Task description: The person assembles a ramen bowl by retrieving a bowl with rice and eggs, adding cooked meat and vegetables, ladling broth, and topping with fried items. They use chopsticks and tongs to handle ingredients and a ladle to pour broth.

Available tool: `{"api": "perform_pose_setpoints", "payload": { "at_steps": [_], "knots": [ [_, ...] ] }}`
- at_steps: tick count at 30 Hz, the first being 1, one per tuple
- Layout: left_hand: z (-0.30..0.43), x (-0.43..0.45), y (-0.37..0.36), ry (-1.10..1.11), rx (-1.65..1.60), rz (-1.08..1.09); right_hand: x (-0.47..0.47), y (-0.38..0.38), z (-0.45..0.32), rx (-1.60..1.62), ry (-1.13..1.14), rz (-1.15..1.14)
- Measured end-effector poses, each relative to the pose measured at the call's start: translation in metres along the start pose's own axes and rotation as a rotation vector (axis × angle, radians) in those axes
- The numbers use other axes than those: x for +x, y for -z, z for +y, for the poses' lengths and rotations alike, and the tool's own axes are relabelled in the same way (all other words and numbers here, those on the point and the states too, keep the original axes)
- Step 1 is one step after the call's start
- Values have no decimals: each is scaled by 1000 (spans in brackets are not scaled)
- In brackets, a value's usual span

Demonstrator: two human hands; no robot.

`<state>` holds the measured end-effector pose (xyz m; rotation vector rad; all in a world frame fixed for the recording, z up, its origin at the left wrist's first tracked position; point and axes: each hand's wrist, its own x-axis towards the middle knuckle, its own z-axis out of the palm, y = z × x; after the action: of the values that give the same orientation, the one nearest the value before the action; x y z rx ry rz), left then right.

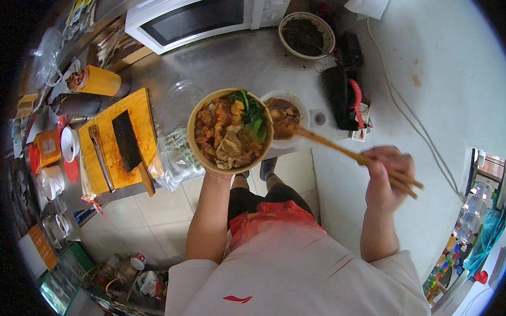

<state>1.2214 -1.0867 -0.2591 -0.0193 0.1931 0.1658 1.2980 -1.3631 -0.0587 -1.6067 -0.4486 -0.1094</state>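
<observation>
From beneath, my left hand (pixel 218 176) holds up a round paper bowl (pixel 190 135); its fingers are hidden under it. Inside the bowl lie leafy greens (pixel 253 116), fried strips that look like meat (pixel 216 134) and a pale folded piece (pixel 231 145). Gripped in my right hand (pixel 388 174) is a pair of wooden chopsticks (pixel 332 144). Their far tips reach into a clear plastic tub (pixel 306 114) of brown sauce with chunks (pixel 281 115), just right of the bowl. The bowl overlaps the tub's left rim in view.
A cleaver (pixel 127 139) and metal tongs (pixel 100 157) lie on a wooden cutting board (pixel 140 107) at left. Behind stand a white microwave (pixel 206 17) and a bowl of dark food (pixel 303 35). A black case with a red handle (pixel 345 96) sits near the right wall (pixel 422 89).
</observation>
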Motion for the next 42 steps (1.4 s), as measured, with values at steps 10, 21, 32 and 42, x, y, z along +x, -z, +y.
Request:
{"api": "perform_pose_setpoints", "payload": {
  "at_steps": [10, 21, 32, 42],
  "knots": [
    [22, -21, 13, -63, 52, 130, -34, -6, 144, -493, -188, -102],
    [22, -19, 30, -36, -18, 28, -46, -16, 185, -160, -229, 123],
    [20, -21, 12, -75, 72, 166, -37, 2, 184, 213, -627, 373],
    [19, -16, 15, -114, 89, 154, -26, 22, 155, 239, -588, 408]
  ]
}}
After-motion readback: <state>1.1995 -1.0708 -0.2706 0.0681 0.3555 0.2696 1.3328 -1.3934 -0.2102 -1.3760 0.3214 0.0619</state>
